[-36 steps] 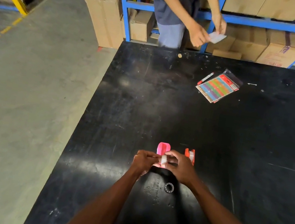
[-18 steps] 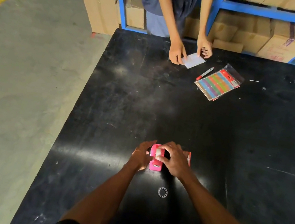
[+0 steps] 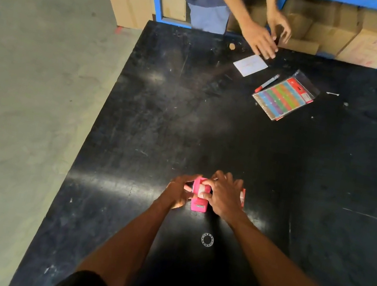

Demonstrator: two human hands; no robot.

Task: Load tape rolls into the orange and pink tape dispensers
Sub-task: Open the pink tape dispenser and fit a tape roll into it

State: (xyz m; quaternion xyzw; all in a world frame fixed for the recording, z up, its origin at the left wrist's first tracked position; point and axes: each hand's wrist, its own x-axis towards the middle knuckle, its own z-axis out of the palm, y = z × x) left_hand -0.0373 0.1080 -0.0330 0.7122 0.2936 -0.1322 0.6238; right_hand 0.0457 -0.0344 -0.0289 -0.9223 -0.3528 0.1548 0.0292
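Observation:
A pink tape dispenser [image 3: 199, 202] stands on the black table [image 3: 210, 126] between my hands. A white tape roll [image 3: 202, 189] sits in its top. My left hand [image 3: 180, 190] grips the dispenser's left side. My right hand [image 3: 222, 195] presses fingers on the roll from the right. Behind my right hand, an orange tape dispenser [image 3: 242, 196] shows only a thin edge. A small clear ring [image 3: 207, 239] lies on the table close to me.
Across the table a person [image 3: 258, 38] reaches toward a white card [image 3: 250, 64]. A red-tipped marker [image 3: 266, 83] and a packet of coloured strips [image 3: 284, 98] lie nearby. Cardboard boxes [image 3: 366, 40] fill a blue rack. The table's left edge drops to concrete floor [image 3: 28, 89].
The tape roll went from my fingertips above the table down into the pink dispenser. The other person laid the white card on the table and lifted both hands off it.

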